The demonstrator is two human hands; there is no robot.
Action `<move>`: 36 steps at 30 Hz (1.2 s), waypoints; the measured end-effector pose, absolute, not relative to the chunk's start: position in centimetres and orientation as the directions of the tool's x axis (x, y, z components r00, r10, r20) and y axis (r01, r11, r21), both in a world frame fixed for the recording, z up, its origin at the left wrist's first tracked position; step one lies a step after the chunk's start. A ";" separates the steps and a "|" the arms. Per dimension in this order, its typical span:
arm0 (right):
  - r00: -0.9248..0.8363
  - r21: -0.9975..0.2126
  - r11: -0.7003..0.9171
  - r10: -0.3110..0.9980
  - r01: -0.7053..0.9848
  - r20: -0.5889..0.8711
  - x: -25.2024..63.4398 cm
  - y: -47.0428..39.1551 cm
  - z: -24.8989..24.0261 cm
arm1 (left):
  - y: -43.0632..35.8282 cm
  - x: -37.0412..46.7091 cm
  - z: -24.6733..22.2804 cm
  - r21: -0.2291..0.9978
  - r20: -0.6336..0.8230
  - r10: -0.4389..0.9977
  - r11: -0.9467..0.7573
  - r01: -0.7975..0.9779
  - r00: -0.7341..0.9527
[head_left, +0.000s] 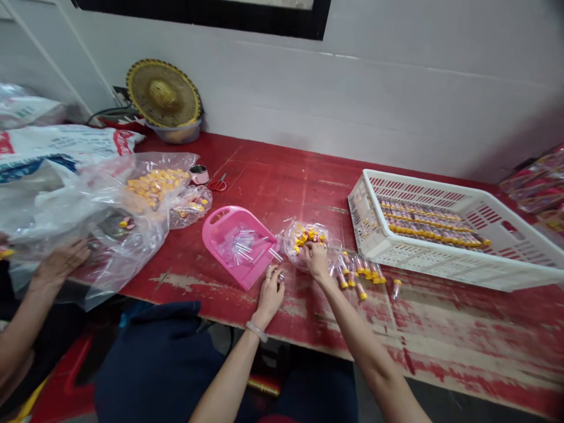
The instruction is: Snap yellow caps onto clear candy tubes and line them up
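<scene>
Obscuring small caps (303, 239) | right hand (315, 256) atop | fingertips' hold unclear

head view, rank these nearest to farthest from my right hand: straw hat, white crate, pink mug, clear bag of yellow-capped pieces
From your right hand:
1. clear bag, right at the fingers
2. white crate, to the right
3. pink mug, left, farther back
4. straw hat, far left, by the wall

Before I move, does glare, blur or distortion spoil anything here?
Head view: bright glints streak the clear tubes in the pink scoop; wide-angle stretch pulls the white crate toward the right edge; a dim shadow tints the wall there; left hand and right hand look slightly soft, grip hard to read.
</scene>
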State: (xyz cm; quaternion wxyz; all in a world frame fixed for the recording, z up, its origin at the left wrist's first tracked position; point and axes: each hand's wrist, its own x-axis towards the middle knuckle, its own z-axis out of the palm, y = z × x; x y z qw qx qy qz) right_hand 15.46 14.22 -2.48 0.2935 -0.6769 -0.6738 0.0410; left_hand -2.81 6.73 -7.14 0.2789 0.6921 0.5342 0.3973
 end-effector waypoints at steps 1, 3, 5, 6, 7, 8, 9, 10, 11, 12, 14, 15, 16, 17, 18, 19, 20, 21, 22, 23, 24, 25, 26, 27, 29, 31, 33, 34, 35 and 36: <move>0.085 -0.460 0.080 0.941 0.884 0.327 14.4 14.1 -2.9 | 6.7 -2.9 -7.3 0.807 0.259 0.959 -0.279 0.520 0.114; 0.066 -0.468 0.089 0.951 0.879 0.303 12.7 12.9 -3.8 | 6.7 -2.9 -7.6 0.796 0.276 0.955 -0.291 0.530 0.110; 0.043 -0.493 0.103 0.960 0.864 0.276 11.8 11.2 -4.6 | 6.7 -2.9 -7.8 0.786 0.282 0.953 -0.296 0.543 0.111; 0.038 -0.517 0.105 0.965 0.850 0.258 11.7 10.6 -4.8 | 6.8 -2.8 -7.9 0.783 0.279 0.954 -0.294 0.548 0.113; 0.043 -0.547 0.097 0.970 0.832 0.238 11.8 10.3 -5.0 | 6.8 -2.8 -7.9 0.782 0.276 0.954 -0.292 0.551 0.113; 0.062 -0.580 0.079 0.974 0.811 0.219 12.1 10.3 -4.9 | 6.8 -2.7 -7.9 0.781 0.274 0.955 -0.289 0.553 0.113; 0.094 -0.614 0.050 0.975 0.788 0.201 12.5 10.7 -4.8 | 6.8 -2.7 -7.8 0.781 0.276 0.955 -0.290 0.553 0.110; 0.135 -0.646 0.017 0.974 0.763 0.184 13.0 11.4 -4.7 | 6.8 -2.7 -7.7 0.780 0.281 0.953 -0.293 0.553 0.109; 0.175 -0.673 -0.016 0.970 0.739 0.169 13.5 12.3 -4.5 | 6.7 -2.7 -7.6 0.778 0.289 0.951 -0.300 0.552 0.109; 0.205 -0.700 -0.042 0.967 0.713 0.151 13.9 13.4 -4.3 | 6.7 -2.7 -7.6 0.776 0.297 0.949 -0.306 0.551 0.108; 0.229 -0.756 -0.071 0.967 0.651 0.106 14.4 15.2 -4.1 | 6.5 -2.7 -7.5 0.775 0.308 0.947 -0.305 0.553 0.091; 0.232 -0.784 -0.078 0.969 0.616 0.086 14.5 15.7 -4.0 | 6.4 -2.7 -7.5 0.778 0.308 0.949 -0.295 0.554 0.072; 0.239 -0.810 -0.081 0.968 0.580 0.074 14.5 16.0 -3.9 | 6.2 -2.6 -7.5 0.781 0.308 0.950 -0.281 0.557 0.049; 0.256 -0.835 -0.084 0.964 0.544 0.070 14.6 16.0 -3.8 | 6.1 -2.6 -7.5 0.782 0.307 0.951 -0.267 0.563 0.025; 0.287 -0.857 -0.085 0.955 0.508 0.075 14.7 15.6 -3.7 | 5.9 -2.6 -7.6 0.781 0.307 0.952 -0.256 0.569 0.006; 0.325 -0.877 -0.086 0.942 0.472 0.082 14.8 14.9 -3.6 | 5.8 -2.6 -7.6 0.780 0.307 0.952 -0.248 0.575 -0.006; 0.364 -0.896 -0.086 0.927 0.436 0.088 15.0 14.0 -3.4 | 5.6 -2.6 -7.5 0.779 0.306 0.952 -0.243 0.577 -0.012; 0.398 -0.912 -0.085 0.913 0.402 0.090 15.2 12.8 -3.2 | 5.5 -2.6 -7.4 0.786 0.304 0.952 -0.240 0.570 -0.020; 0.422 -0.923 -0.085 0.902 0.375 0.088 15.4 11.5 -2.9 | 5.3 -2.6 -7.2 0.803 0.302 0.953 -0.234 0.548 -0.036; 0.435 -0.938 -0.086 0.897 0.336 0.074 15.5 10.0 -2.7 | 5.2 -2.6 -6.8 0.829 0.298 0.952 -0.225 0.512 -0.065; 0.441 -0.958 -0.087 0.897 0.272 0.044 15.6 8.6 -2.4 | 5.0 -2.6 -6.3 0.863 0.290 0.950 -0.209 0.460 -0.113; 0.442 -0.979 -0.087 0.897 0.182 0.002 15.5 7.3 -2.2 | 4.9 -2.6 -5.7 0.901 0.268 0.948 -0.184 0.392 -0.172; 0.442 -0.994 -0.086 0.896 0.073 -0.045 15.4 6.0 -2.0 | 4.9 -2.6 -5.0 0.939 0.227 0.947 -0.150 0.310 -0.229; 0.438 -0.996 -0.082 0.894 -0.040 -0.092 15.2 4.9 -1.7 | 4.8 -2.6 -4.2 0.970 0.170 0.947 -0.111 0.218 -0.272; 0.422 -0.975 -0.073 0.893 -0.209 -0.157 14.6 3.2 -1.3 | 4.9 -2.5 -2.9 0.998 0.050 0.961 -0.039 0.046 -0.271; 0.410 -0.965 -0.073 0.895 -0.250 -0.174 14.1 2.1 -0.8 | 5.0 -2.4 -2.0 0.998 -0.016 0.979 0.004 -0.063 -0.203; 0.403 -0.967 -0.068 0.900 -0.246 -0.166 13.6 1.4 -0.2 | 5.0 -2.5 -1.6 0.994 -0.037 0.986 0.020 -0.107 -0.160; 0.405 -0.970 -0.063 0.901 -0.234 -0.157 13.4 1.2 0.1 | 5.0 -2.5 -1.6 0.993 -0.041 0.988 0.023 -0.114 -0.152; 0.408 -0.975 -0.057 0.902 -0.216 -0.143 13.3 1.1 0.4 | 5.0 -2.6 -1.7 0.993 -0.041 0.988 0.023 -0.120 -0.149; 0.410 -0.980 -0.053 0.903 -0.192 -0.129 13.2 1.0 0.6 | 5.0 -2.6 -1.7 0.992 -0.037 0.989 0.019 -0.124 -0.146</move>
